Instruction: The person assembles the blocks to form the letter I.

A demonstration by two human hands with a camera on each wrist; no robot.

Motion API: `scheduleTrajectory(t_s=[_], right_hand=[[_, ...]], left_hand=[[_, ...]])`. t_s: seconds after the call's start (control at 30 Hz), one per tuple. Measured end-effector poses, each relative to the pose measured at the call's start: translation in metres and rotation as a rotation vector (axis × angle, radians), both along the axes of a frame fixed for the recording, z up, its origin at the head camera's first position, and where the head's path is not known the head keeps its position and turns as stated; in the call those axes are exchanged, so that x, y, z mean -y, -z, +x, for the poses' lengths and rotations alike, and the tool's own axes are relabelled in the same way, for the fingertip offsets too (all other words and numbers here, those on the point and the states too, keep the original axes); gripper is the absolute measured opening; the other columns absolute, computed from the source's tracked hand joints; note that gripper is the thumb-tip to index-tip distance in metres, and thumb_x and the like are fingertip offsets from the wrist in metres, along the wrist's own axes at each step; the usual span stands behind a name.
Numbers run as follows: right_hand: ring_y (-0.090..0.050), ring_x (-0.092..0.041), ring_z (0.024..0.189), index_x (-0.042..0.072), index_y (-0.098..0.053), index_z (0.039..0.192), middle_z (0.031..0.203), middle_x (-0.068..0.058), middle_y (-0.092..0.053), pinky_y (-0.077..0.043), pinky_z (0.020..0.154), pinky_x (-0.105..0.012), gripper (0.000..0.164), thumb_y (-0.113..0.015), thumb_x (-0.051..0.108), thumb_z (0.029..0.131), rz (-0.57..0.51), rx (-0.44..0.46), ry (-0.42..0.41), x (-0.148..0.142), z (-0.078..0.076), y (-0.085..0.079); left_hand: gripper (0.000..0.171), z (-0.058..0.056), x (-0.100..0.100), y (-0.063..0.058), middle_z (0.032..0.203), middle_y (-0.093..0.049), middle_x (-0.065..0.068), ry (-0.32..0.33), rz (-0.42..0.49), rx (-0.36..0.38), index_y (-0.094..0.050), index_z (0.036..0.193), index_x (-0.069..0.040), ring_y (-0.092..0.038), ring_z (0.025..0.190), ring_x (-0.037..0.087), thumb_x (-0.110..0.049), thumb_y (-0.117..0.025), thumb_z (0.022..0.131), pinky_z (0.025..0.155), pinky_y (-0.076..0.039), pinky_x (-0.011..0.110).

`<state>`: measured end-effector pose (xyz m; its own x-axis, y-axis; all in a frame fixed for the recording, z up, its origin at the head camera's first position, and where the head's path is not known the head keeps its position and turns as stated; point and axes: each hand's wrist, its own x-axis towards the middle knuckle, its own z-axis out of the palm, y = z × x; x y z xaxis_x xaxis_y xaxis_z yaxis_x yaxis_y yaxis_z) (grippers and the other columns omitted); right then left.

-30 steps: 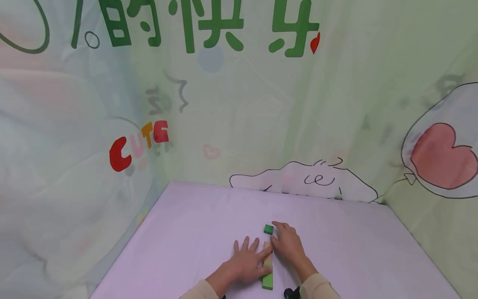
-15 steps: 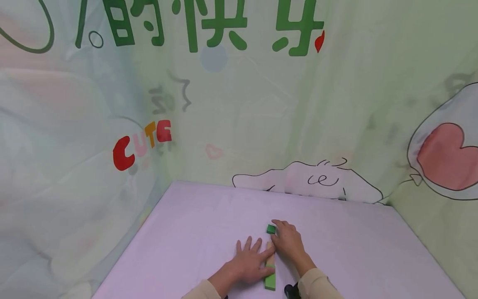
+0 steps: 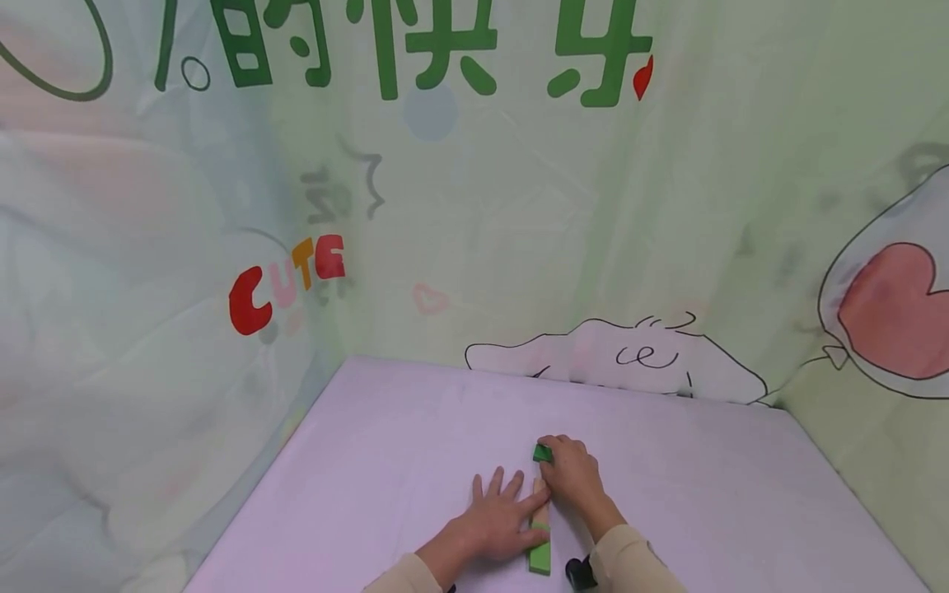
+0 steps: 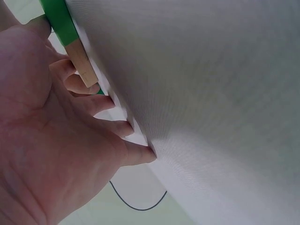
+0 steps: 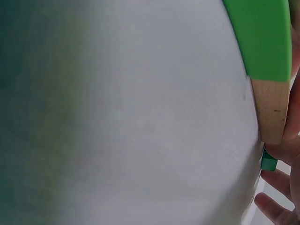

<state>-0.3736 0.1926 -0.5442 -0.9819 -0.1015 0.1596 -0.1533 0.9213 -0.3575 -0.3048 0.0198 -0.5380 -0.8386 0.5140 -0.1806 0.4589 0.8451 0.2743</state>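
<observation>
My left hand (image 3: 498,520) lies spread on the table, fingers straight. Its thumb rests on a light green block (image 3: 539,558), and its index finger crosses a natural wood block (image 3: 541,517). These two blocks stand end to end in one line, pointing away from me. Just past the wood block's far end, my right hand (image 3: 574,473) pinches a small dark green block (image 3: 544,454) between thumb and index finger. In the right wrist view, that small block (image 5: 268,161) shows between the thumb and a fingertip, in line with the wood block (image 5: 270,110).
A pale lilac cloth covers the table (image 3: 415,445). Printed curtains (image 3: 474,222) stand along its back and sides. A small black object (image 3: 581,574) shows beside the right sleeve, close to the near edge of view.
My right hand's index finger and thumb have closed in on the small dark green block from its right side. The left hand keeps its place on the blocks; the head view has shifted slightly.
</observation>
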Motion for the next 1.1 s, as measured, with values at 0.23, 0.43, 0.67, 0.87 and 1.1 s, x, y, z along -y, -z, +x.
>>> scheduleTrajectory(t_s=[0.23, 0.43, 0.67, 0.87, 1.1], right_hand=[[-0.063, -0.040, 0.113, 0.006, -0.071, 0.124, 0.122, -0.018, -0.070, -0.053, 0.090, -0.065, 0.035, -0.072, 0.009, 0.089, -0.006, 0.000, 0.011, 0.0017, -0.0025, -0.0032], [-0.063, -0.037, 0.114, 0.004, -0.071, 0.126, 0.123, -0.017, -0.071, -0.053, 0.094, -0.062, 0.035, -0.072, 0.009, 0.090, -0.034, 0.005, 0.047, 0.0009, -0.0013, -0.0052], [-0.063, -0.036, 0.112, 0.002, -0.071, 0.125, 0.123, -0.018, -0.071, -0.054, 0.097, -0.056, 0.035, -0.070, 0.006, 0.090, -0.069, 0.015, 0.040, -0.0004, 0.0002, -0.0089], [-0.063, -0.036, 0.113, 0.002, -0.072, 0.125, 0.123, -0.018, -0.071, -0.052, 0.100, -0.056, 0.036, -0.070, 0.005, 0.089, -0.084, 0.035, 0.027, -0.0011, 0.0028, -0.0082], [-0.065, -0.038, 0.115, 0.004, -0.073, 0.122, 0.121, -0.017, -0.072, -0.051, 0.102, -0.057, 0.035, -0.073, 0.004, 0.087, -0.082, 0.039, 0.002, -0.0010, 0.0044, -0.0050]], left_hand=[[0.065, -0.0010, 0.0004, 0.0018, 0.171, -0.029, 0.004, -0.002, 0.000, -0.011, -0.027, 0.160, -0.052, -0.021, 0.158, 0.042, -0.072, -0.040, 0.099, 0.119, -0.021, 0.072], [0.065, -0.0023, 0.0006, 0.0014, 0.171, -0.028, 0.004, 0.008, -0.002, -0.020, -0.026, 0.160, -0.052, -0.021, 0.158, 0.042, -0.073, -0.040, 0.099, 0.119, -0.021, 0.072], [0.065, -0.0022, -0.0007, 0.0001, 0.171, -0.029, 0.004, 0.011, -0.006, -0.010, -0.027, 0.160, -0.052, -0.021, 0.158, 0.042, -0.072, -0.040, 0.100, 0.119, -0.021, 0.072], [0.065, -0.0018, -0.0005, 0.0020, 0.171, -0.029, 0.004, 0.002, -0.006, 0.005, -0.027, 0.159, -0.053, -0.020, 0.158, 0.041, -0.073, -0.040, 0.099, 0.120, -0.021, 0.071], [0.065, -0.0004, 0.0003, 0.0044, 0.171, -0.029, 0.004, -0.009, 0.001, 0.006, -0.028, 0.159, -0.053, -0.020, 0.159, 0.041, -0.073, -0.041, 0.099, 0.120, -0.020, 0.071]])
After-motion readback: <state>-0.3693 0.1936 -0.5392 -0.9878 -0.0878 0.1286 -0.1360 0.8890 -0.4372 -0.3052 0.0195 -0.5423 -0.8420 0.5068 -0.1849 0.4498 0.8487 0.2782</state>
